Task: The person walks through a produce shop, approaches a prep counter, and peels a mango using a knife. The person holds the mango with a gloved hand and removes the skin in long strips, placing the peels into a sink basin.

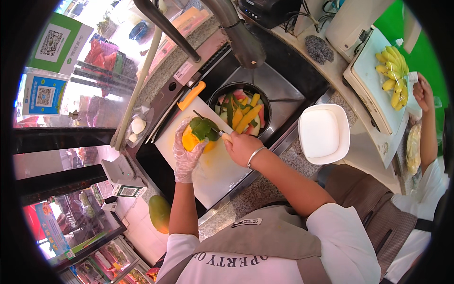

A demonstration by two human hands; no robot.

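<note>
My left hand (188, 152), in a clear plastic glove, holds a partly peeled papaya (192, 137) over a white cutting board (205, 181). Green skin covers its top, and orange flesh shows on its left side. My bare right hand (244, 146) grips the light wooden handle of a peeler (224, 135), whose metal end lies against the green skin. Some orange flesh shows beneath the fruit, and yellow stains mark the board. Just beyond the board, a round black bowl (268, 122) holds green and orange peelings and pale and pink rind pieces.
An orange-handled knife (193, 95) lies at the board's far corner. A white square container (324, 149) stands right of the sink (283, 83). A whole papaya (159, 213) lies lower left. At right, a co-worker's hand (423, 93) is beside bananas (393, 72) on a scale (369, 85).
</note>
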